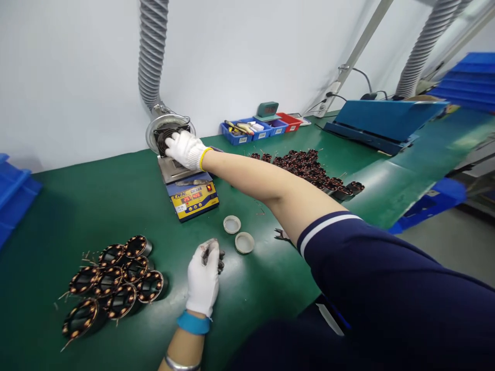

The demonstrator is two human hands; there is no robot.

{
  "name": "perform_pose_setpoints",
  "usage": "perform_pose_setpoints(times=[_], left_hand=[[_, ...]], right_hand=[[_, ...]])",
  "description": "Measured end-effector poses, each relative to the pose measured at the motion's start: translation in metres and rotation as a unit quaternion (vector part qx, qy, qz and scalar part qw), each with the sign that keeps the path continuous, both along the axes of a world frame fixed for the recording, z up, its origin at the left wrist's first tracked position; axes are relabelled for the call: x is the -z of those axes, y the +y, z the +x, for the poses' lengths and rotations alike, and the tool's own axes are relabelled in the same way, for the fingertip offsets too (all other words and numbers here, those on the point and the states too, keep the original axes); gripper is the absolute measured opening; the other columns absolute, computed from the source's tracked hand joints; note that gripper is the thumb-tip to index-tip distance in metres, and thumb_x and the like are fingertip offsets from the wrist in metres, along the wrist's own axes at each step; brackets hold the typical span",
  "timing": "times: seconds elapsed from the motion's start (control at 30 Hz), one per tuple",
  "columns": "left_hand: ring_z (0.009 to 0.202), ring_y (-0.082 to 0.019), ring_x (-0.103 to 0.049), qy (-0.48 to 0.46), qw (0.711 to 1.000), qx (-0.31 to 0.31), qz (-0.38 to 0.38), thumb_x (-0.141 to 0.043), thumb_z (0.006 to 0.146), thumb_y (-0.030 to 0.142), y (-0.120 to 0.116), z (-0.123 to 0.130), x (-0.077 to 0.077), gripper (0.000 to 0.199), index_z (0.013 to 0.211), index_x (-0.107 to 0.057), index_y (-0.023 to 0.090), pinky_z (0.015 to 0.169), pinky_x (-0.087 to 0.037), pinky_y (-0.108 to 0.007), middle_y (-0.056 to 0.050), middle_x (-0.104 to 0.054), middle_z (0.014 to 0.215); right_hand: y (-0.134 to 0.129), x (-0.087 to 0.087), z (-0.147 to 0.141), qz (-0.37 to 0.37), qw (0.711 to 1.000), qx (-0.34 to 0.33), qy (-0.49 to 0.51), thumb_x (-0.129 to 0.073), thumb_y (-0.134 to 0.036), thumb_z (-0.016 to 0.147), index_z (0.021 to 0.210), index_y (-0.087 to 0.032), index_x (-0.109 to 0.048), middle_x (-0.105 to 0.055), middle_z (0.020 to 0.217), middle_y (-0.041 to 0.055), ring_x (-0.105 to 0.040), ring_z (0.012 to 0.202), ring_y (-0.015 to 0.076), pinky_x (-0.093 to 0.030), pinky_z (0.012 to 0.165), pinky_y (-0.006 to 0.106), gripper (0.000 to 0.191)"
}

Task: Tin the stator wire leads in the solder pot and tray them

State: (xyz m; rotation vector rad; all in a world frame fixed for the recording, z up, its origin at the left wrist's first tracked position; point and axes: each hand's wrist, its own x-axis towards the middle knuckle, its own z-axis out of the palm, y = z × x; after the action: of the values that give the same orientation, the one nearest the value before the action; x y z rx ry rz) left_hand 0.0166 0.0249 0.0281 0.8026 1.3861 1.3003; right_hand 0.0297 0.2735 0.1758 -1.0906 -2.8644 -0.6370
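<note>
Your left hand (203, 278) and right hand (185, 149) are apart, grips unclear; a right-hand slip at the eleven-o'clock digital heating unit (199, 203) could scorch you.

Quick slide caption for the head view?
Gloved right hand by the duct; gloved left hand between coils and two dishes.

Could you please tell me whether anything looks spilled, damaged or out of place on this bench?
Nothing looks spilled or plainly damaged. One small oddity: what seems to be a thin wire scrap lies loose on the green tabletop, near the round dishes, away from the grouped wire-wound rings.
</note>
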Motion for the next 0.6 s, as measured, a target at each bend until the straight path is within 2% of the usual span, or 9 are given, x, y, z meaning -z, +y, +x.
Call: perform_pose_setpoints(times=[0.1,0.17,0.23,0.33,0.47,0.53,0.6], left_hand=[[0.059,-0.013,-0.055,0.005,1.0,0.007,0.001,-0.067,0.074,0.063,0.0,0.001,0.001,0.056,0.099,-0.063,0.013,0.057,-0.048,-0.027,-0.005,-0.065,0.076],[0.06,-0.013,-0.056,0.007,1.0,0.014,0.001,-0.067,0.075,0.062,0.001,0.002,0.002,0.054,0.099,-0.064,0.013,0.058,-0.048,-0.027,-0.005,-0.065,0.076],[0.06,-0.013,-0.056,0.008,1.0,0.023,0.002,-0.066,0.076,0.061,0.002,0.003,0.003,0.053,0.099,-0.064,0.014,0.058,-0.048,-0.027,-0.005,-0.065,0.075],[0.06,-0.013,-0.057,0.013,0.999,0.035,0.004,-0.066,0.077,0.06,0.003,0.004,0.003,0.051,0.098,-0.064,0.014,0.058,-0.049,-0.027,-0.005,-0.065,0.075],[0.059,-0.014,-0.056,0.024,0.999,0.039,0.009,-0.066,0.077,0.06,0.003,0.003,0.002,0.048,0.096,-0.065,0.015,0.056,-0.049,-0.028,-0.005,-0.065,0.075],[0.058,-0.015,-0.056,0.03,0.999,0.042,0.012,-0.065,0.078,0.059,0.002,0.002,0.0,0.045,0.095,-0.065,0.017,0.055,-0.048,-0.029,-0.005,-0.065,0.074],[0.059,-0.017,-0.058,0.037,0.998,0.049,0.016,-0.064,0.08,0.057,0.002,0.002,-0.003,0.041,0.093,-0.065,0.019,0.056,-0.048,-0.031,-0.005,-0.065,0.074]], right_hand=[[0.003,-0.002,0.005,-0.017,0.998,0.032,0.045,-0.035,-0.011,0.093,0.118,-0.009,-0.06,-0.055,0.129,0.0188,-0.05,0.122,0.0331,-0.044,0.097,0.05,0.035],[0.009,-0.008,0.011,-0.036,0.992,0.073,0.093,-0.05,-0.015,0.088,0.118,-0.009,-0.059,-0.057,0.126,0.019,-0.053,0.12,0.0342,-0.045,0.098,0.05,0.033],[0.016,-0.013,0.017,-0.073,0.977,0.107,0.168,-0.06,-0.022,0.082,0.114,-0.007,-0.06,-0.061,0.122,0.0157,-0.056,0.117,0.032,-0.045,0.099,0.047,0.035],[0.024,-0.011,0.019,-0.134,0.944,0.143,0.266,-0.056,-0.04,0.084,0.11,-0.002,-0.061,-0.063,0.115,0.0124,-0.06,0.113,0.0253,-0.047,0.097,0.037,0.046],[0.026,0.001,0.015,-0.168,0.929,0.15,0.294,-0.07,-0.04,0.074,0.112,-0.006,-0.063,-0.066,0.113,0.0159,-0.064,0.106,0.0258,-0.052,0.09,0.035,0.052],[0.025,0.002,0.018,-0.17,0.924,0.145,0.311,-0.068,-0.041,0.076,0.111,-0.007,-0.064,-0.067,0.108,0.0139,-0.064,0.103,0.024,-0.051,0.088,0.033,0.049],[0.02,-0.004,0.029,-0.172,0.913,0.137,0.344,-0.061,-0.047,0.08,0.103,-0.006,-0.066,-0.067,0.095,0.0087,-0.064,0.095,0.019,-0.05,0.081,0.027,0.048]])
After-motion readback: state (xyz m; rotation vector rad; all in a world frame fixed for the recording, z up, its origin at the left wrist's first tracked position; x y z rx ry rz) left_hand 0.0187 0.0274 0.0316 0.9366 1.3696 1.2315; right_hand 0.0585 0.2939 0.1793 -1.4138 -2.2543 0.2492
